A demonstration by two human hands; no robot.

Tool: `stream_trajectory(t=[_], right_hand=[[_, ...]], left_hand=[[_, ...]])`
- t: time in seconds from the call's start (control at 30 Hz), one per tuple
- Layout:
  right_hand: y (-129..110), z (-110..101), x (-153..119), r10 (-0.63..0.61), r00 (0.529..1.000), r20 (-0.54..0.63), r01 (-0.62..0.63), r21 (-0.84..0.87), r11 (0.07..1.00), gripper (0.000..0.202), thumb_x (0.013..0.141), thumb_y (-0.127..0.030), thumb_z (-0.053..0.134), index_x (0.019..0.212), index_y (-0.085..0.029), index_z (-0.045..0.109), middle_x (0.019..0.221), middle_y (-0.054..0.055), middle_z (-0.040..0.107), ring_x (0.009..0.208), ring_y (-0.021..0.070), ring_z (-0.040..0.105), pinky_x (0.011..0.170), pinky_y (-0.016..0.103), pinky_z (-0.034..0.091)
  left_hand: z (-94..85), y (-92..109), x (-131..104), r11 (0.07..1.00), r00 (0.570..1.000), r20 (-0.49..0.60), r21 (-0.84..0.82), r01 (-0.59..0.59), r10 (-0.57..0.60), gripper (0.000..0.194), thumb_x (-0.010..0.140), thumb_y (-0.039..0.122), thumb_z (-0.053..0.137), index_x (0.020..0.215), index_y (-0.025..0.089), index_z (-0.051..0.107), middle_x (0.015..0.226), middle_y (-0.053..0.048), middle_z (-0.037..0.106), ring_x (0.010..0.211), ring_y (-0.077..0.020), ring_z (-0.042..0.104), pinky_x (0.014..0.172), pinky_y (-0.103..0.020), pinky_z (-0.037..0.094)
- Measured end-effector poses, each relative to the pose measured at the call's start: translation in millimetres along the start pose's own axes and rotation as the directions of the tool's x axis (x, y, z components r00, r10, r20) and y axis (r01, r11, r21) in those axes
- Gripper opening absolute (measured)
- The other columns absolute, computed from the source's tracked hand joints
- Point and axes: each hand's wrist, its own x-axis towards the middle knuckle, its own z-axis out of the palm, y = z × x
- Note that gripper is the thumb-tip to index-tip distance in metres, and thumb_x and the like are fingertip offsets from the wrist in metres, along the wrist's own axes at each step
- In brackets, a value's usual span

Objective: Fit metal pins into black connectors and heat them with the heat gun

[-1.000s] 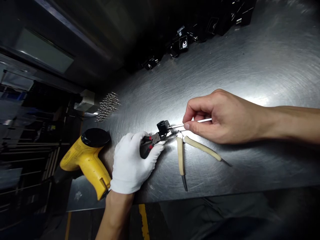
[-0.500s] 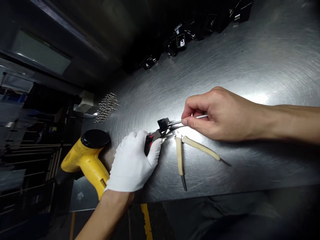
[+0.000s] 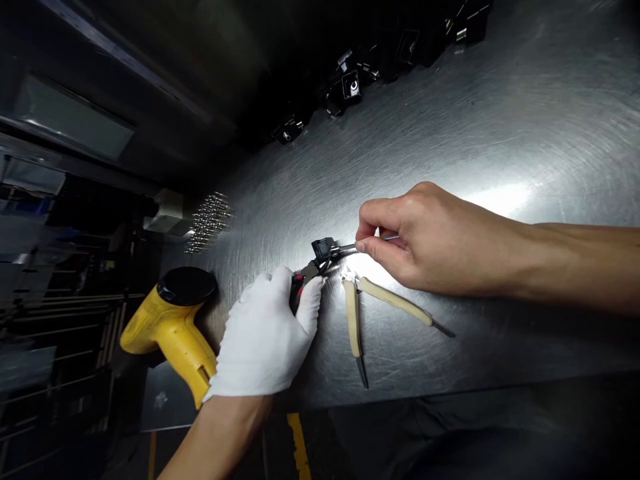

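Observation:
My left hand (image 3: 270, 330), in a white glove, is closed round red-and-black pliers (image 3: 306, 277). The jaws of the pliers meet a small black part (image 3: 324, 249). My bare right hand (image 3: 420, 240) pinches a thin metal rod (image 3: 349, 247) between thumb and fingertips, and the rod's far end touches the black part. Just below, pliers with cream handles (image 3: 353, 317) lie spread on the metal table (image 3: 500, 347).
A yellow heat-gun-like tool (image 3: 183, 333) stands at the left. Behind it are a bundle of small metal pieces (image 3: 209, 222) and a pale box (image 3: 167, 212). Several black parts (image 3: 350, 85) line the table's back. The table's front edge runs below my hands.
The whole view has shifted slightly. The black part is turned a little, so its hollow inside shows more. Both hands keep their hold.

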Motion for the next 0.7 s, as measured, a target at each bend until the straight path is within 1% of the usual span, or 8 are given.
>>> stream_trajectory(t=[0.3,0.43,0.6,0.7], right_hand=[[-1,4,-3,0.003,0.999,-0.042,-0.006,-0.072,0.997,0.015,0.092,-0.019,0.060,0.084,-0.018,0.073,0.055,-0.004,0.059,0.044,0.0085,0.048,0.043,0.026,0.032],[-2,5,-4,-0.004,0.999,-0.051,0.000,-0.079,0.997,0.017,0.094,-0.019,0.058,0.085,-0.017,0.072,0.057,-0.002,0.061,0.048,0.0098,0.052,0.047,0.026,0.036],[-4,7,-7,-0.024,0.997,-0.073,0.016,-0.113,0.993,0.017,0.094,-0.016,0.057,0.087,-0.016,0.072,0.059,-0.001,0.062,0.051,0.0110,0.055,0.051,0.027,0.040],[-7,10,-10,-0.041,0.996,-0.073,0.028,-0.170,0.985,0.017,0.095,-0.016,0.056,0.088,-0.014,0.072,0.057,-0.001,0.059,0.048,0.0107,0.051,0.046,0.026,0.036]], left_hand=[[-3.1,10,1,0.998,0.998,0.039,0.032,0.054,-0.055,0.042,0.101,0.061,0.037,0.082,0.026,0.049,0.070,-0.004,0.053,0.058,-0.0252,0.053,0.054,-0.031,0.022],[-4.3,13,1,0.996,0.996,0.043,0.023,0.082,-0.083,0.044,0.101,0.061,0.036,0.081,0.025,0.049,0.070,-0.005,0.055,0.059,-0.0264,0.055,0.055,-0.031,0.024],[-5.8,20,0,0.993,0.992,0.049,0.030,0.116,-0.117,0.046,0.101,0.062,0.036,0.083,0.024,0.054,0.071,-0.007,0.058,0.061,-0.0285,0.059,0.054,-0.033,0.027],[-8.4,30,-2,0.987,0.985,0.073,0.037,0.155,-0.158,0.051,0.102,0.064,0.031,0.085,0.023,0.056,0.072,-0.008,0.061,0.063,-0.0300,0.062,0.054,-0.034,0.029]])
